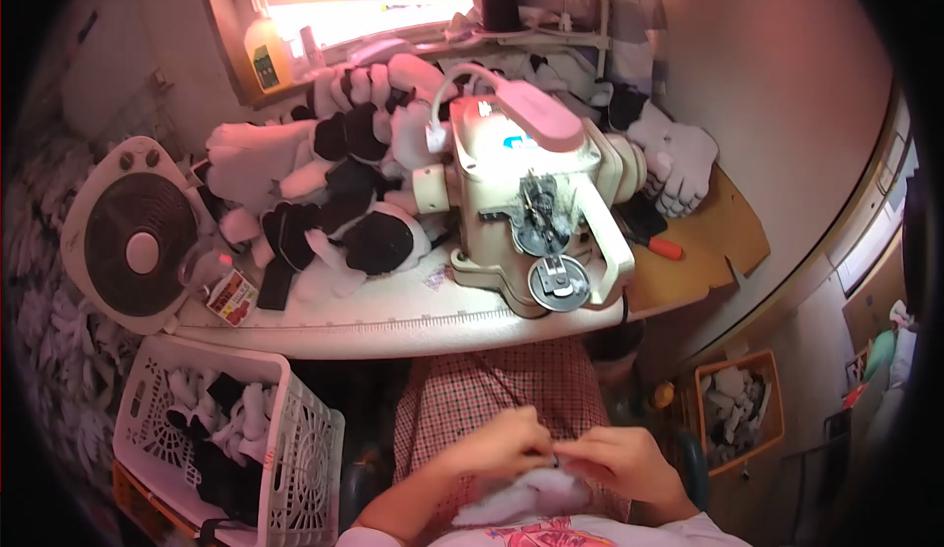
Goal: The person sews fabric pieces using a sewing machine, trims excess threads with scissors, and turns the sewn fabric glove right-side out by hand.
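My left hand (516,439) and my right hand (612,455) meet over my lap, fingertips close together. Both have curled, closed fingers at the upper edge of a white plush piece (526,500), which lies against my shirt. A small dark spot shows between the fingertips; I cannot make out what it is. Beyond my knees, on the table, stands a beige sewing machine (511,168) with a round metal disc (559,283) at its front. A lit pink-white lamp (539,114) bends over the machine.
Black and white plush pieces (344,173) heap up left of and behind the machine. A fan (138,237) stands at the table's left end. A white plastic basket (285,449) of pieces sits below left, an orange bin (703,419) of scraps below right. A red-handled tool (664,248) lies right.
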Motion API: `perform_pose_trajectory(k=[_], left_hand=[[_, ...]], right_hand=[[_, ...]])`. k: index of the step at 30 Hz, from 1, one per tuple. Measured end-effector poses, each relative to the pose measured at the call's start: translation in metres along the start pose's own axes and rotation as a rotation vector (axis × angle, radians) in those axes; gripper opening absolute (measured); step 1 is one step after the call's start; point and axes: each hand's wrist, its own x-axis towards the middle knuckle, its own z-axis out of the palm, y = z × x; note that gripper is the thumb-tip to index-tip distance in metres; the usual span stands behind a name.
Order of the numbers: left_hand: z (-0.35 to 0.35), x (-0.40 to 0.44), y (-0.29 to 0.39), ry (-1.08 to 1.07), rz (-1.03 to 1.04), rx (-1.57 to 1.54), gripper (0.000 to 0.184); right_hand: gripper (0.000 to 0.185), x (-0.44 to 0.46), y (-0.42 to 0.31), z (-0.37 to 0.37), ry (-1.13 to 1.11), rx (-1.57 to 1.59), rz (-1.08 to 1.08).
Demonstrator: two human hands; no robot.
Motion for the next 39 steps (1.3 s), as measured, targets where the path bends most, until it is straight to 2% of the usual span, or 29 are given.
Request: perform_pose_trajectory(k=[2,3,4,7,10,13,15,17,18,20,21,26,29,32,34,36,37,39], left_hand=[[-0.017,0.002,-0.012,0.183,0.047,-0.142,0.010],[-0.023,0.003,-0.016,0.370,0.018,-0.095,0.008],[-0.032,0.005,-0.010,0.470,-0.051,-0.070,0.007],[-0.043,0.008,-0.004,0.650,-0.134,-0.140,0.007],[-0.039,0.014,-0.007,0.748,-0.109,-0.098,0.008],[-0.041,0.020,0.000,0.775,-0.157,0.002,0.010],[-0.039,0.024,0.000,0.807,-0.157,0.052,0.011],[-0.037,0.028,0.001,0.884,-0.072,0.093,0.010],[-0.035,0.029,0.002,0.884,-0.075,0.088,0.010],[-0.029,0.030,0.003,0.892,-0.177,-0.168,0.010],[-0.030,0.031,-0.001,0.890,-0.158,-0.136,0.009],[-0.038,0.030,-0.009,0.825,-0.244,-0.236,0.006],[-0.044,0.029,-0.015,0.870,-0.265,-0.406,0.010],[-0.047,0.026,-0.019,0.857,-0.335,-0.593,0.007],[-0.049,0.027,-0.024,0.872,-0.323,-0.545,0.006],[-0.053,0.031,-0.031,0.867,-0.104,-0.176,0.009],[-0.054,0.031,-0.031,0.866,-0.104,-0.177,0.009],[-0.060,0.031,-0.024,0.754,-0.049,0.059,0.013]], right_hand=[[0.037,0.003,0.005,0.008,0.123,-0.179,-0.019],[0.037,0.006,0.009,0.010,0.158,-0.240,-0.013],[0.036,0.007,0.013,0.012,0.182,-0.302,-0.005],[0.029,0.014,0.018,0.017,0.285,-0.253,-0.060],[0.034,0.031,0.016,0.016,0.291,-0.191,-0.123],[0.051,0.045,0.024,0.019,0.302,-0.138,-0.151],[0.048,0.053,0.025,0.019,0.324,-0.084,-0.071],[0.042,0.061,0.030,0.021,0.351,-0.006,-0.033],[0.034,0.066,0.032,0.021,0.361,0.021,0.002],[0.025,0.074,0.032,0.020,0.353,0.152,0.091],[0.017,0.077,0.034,0.020,0.349,0.192,0.116],[0.017,0.081,0.041,0.016,0.286,0.237,0.081],[0.017,0.080,0.041,0.012,0.151,0.325,-0.161],[0.021,0.078,0.039,0.014,0.086,0.158,-0.231],[0.024,0.079,0.039,0.016,0.076,0.144,-0.206],[0.026,0.082,0.040,0.018,0.070,0.126,-0.183],[0.027,0.084,0.040,0.019,0.111,0.102,-0.153],[0.028,0.085,0.037,0.016,0.172,0.003,-0.062]])
